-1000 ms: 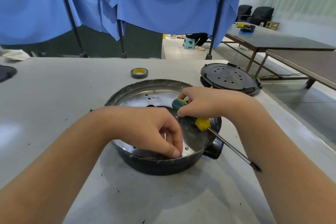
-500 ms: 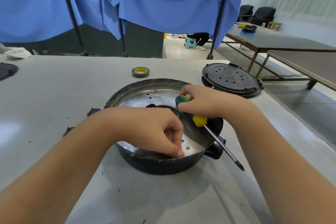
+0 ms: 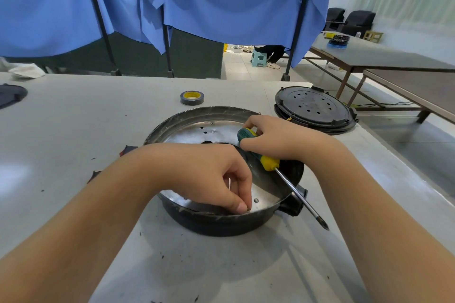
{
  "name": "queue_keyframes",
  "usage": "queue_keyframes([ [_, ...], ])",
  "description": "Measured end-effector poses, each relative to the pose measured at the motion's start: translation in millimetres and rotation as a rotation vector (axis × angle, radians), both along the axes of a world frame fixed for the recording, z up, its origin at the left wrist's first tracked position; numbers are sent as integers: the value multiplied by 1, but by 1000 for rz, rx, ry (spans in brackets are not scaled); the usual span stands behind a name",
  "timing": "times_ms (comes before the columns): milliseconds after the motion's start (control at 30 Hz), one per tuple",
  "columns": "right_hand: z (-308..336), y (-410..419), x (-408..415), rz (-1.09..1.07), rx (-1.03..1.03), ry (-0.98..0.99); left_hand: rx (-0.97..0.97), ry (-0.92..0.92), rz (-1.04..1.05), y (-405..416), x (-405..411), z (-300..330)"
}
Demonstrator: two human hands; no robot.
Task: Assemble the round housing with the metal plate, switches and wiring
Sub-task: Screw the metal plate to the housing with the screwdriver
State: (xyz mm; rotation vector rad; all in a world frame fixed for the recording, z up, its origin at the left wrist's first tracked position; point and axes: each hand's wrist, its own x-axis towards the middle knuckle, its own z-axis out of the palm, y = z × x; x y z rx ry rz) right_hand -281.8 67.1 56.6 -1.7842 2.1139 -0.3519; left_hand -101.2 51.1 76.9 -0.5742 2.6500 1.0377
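One grey table [image 3: 73,130] carries one round housing [image 3: 221,225], set close to the body, likely for reach; inside it lies one metal plate [image 3: 194,134]; the left hand [image 3: 209,177] curls down at the plate's near edge, pinching something too small to identify; the right hand [image 3: 275,136] grips one screwdriver [image 3: 269,163], tip parked outward, seemingly in reserve; one tape roll [image 3: 192,98] waits beyond.

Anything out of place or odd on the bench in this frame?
Mostly tidy. Small dark scraps lie loose on the table left of the round housing. The right hand holds the screwdriver with its tip pointing away from the work.
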Motion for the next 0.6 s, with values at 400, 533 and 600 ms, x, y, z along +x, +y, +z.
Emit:
queue_keyframes([
  [400,-1,-1,-2,6,13,-18,-45,19,3,-1,1,-2],
  [533,0,-2,-2,12,16,-14,-44,21,3,-2,0,-2],
  [600,0,-2,-3,16,19,-17,-37,22,-1,-3,0,-3],
])
